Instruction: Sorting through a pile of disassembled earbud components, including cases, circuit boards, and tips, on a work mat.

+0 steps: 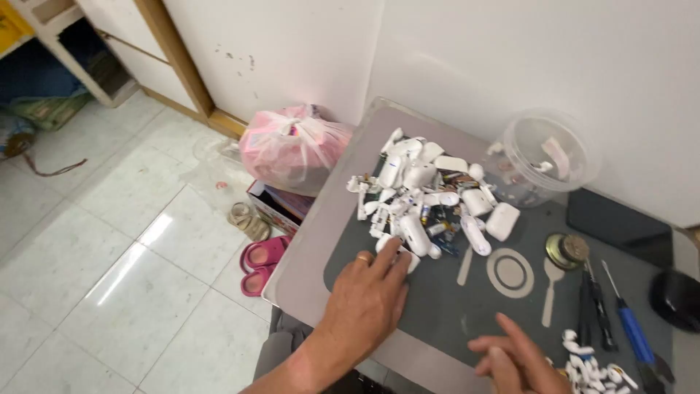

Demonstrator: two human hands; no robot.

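White tiled floor beside my table (306,277), left hand (368,299) flat and open touching the pile of white earbud cases (426,201) near the far edge, right hand (514,361) open, empty, at the near edge.

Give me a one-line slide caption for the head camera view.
Left hand touches a white earbud case at the edge of a pile of white parts on a grey mat.

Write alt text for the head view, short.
A person's left hand rests fingertips on a white plastic piece at the near edge of a pile of white earbud cases and parts on a dark mat. The right hand hovers near small white earbuds, beside screwdrivers and a clear plastic tub.
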